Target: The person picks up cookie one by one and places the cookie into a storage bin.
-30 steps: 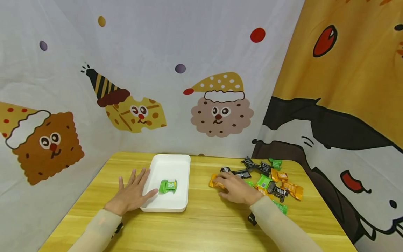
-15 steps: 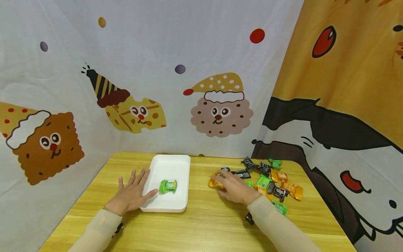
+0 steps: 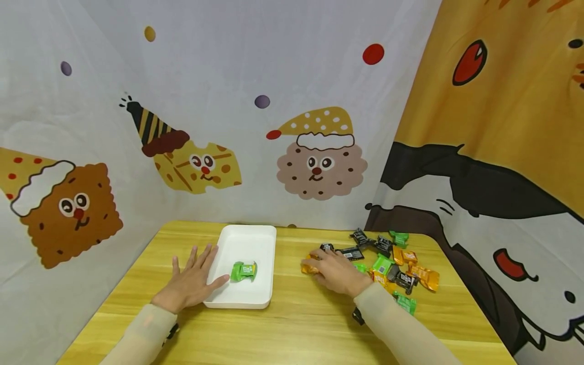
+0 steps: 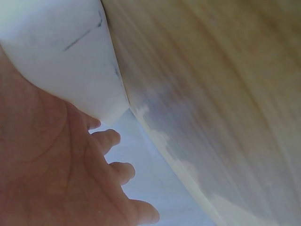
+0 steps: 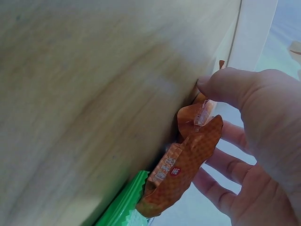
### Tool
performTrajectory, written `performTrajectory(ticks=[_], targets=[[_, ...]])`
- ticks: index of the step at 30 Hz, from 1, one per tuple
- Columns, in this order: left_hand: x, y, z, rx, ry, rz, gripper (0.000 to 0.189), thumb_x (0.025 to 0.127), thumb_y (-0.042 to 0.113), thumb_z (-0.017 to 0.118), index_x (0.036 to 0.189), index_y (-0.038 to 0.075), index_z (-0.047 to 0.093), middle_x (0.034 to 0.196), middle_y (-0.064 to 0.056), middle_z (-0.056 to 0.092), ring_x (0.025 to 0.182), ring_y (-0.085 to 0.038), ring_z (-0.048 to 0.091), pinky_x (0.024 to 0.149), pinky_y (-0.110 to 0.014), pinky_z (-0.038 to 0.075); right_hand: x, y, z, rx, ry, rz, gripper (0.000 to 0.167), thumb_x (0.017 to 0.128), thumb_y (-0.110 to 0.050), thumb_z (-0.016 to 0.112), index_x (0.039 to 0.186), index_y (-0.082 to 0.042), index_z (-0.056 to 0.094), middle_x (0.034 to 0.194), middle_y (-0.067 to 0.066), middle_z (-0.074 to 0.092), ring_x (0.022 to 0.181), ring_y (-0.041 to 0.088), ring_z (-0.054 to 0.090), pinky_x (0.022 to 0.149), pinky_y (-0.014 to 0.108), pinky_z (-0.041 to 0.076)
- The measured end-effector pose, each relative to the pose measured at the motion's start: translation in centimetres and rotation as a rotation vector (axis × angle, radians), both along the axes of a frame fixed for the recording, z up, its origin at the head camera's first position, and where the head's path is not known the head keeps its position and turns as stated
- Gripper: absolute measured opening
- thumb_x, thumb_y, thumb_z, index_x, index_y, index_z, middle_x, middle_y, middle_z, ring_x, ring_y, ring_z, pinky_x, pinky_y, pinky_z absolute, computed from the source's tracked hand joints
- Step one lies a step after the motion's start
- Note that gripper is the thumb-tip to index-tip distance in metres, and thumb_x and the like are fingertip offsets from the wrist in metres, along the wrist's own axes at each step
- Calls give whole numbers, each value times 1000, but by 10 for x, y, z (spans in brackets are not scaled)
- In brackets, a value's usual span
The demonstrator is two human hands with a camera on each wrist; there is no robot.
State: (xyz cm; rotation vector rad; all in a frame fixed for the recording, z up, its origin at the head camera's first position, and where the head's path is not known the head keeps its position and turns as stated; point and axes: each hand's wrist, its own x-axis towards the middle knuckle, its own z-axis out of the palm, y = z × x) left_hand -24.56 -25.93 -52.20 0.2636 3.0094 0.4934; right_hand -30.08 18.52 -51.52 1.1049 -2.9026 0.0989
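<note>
My left hand [image 3: 189, 280] lies with fingers spread at the left side of a white tray [image 3: 264, 299], its thumb over the rim. A green-wrapped candy [image 3: 244, 271] lies in the tray. The left wrist view shows that palm [image 4: 47, 155] beside the tray's outer wall [image 4: 70, 56]. Right of the tray, my right hand [image 3: 339, 272] grips an orange-wrapped candy [image 3: 310, 264] at the table surface. In the right wrist view, thumb and fingers curve about the orange-wrapped candy [image 5: 181, 172], and a green wrapper [image 5: 124, 207] lies beside it. The fingertips are partly hidden.
Several black, green and orange wrapped candies lie loosely grouped on the right of the wooden table [image 3: 274, 339], among them a black candy [image 3: 405, 280] and an orange candy [image 3: 424, 276]. A printed cloth [image 3: 255, 203] hangs behind the table.
My right hand and forearm have shifted slightly left, and the orange-wrapped candy has slid a little left with the fingers. The left hand and tray hold their place.
</note>
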Motion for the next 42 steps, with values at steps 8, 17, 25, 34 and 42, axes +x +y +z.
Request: performTrajectory(ticks=[8,17,25,34,42], targets=[[0,1,1,5,3,-6,107,113,74,59,187,8,20,196,-23,17,180,-61,3,131,-98,-1,0,-1,0,-23,-18,10,45,110,-17,84,153,-23,74,161,16,68,141,44,72,113,72,61],[1,1,1,-11,34,-23,106,114,73,59,187,5,21,195,-23,20,181,-58,7,135,-94,6,1,-8,5,-46,-15,43,43,109,-17,85,151,-19,75,158,17,70,140,40,73,119,62,62],[-1,-1,-2,2,61,-63,106,115,68,61,185,0,22,194,-26,21,180,-59,12,137,-90,12,1,-9,5,-97,-32,50,49,106,-11,87,153,-16,76,155,19,71,134,39,77,114,58,66],[-1,-1,-3,-13,78,-70,106,115,68,62,184,-2,23,193,-26,23,180,-58,14,138,-89,15,-1,-12,3,-113,-27,55,47,105,-14,88,151,-16,77,154,20,71,128,36,78,112,58,66],[-1,-1,-4,-27,85,-68,106,115,68,61,185,-1,23,194,-25,23,180,-58,14,138,-89,13,-2,-14,1,-117,-31,47,47,104,-13,89,149,-16,78,151,19,74,126,36,79,110,56,68]])
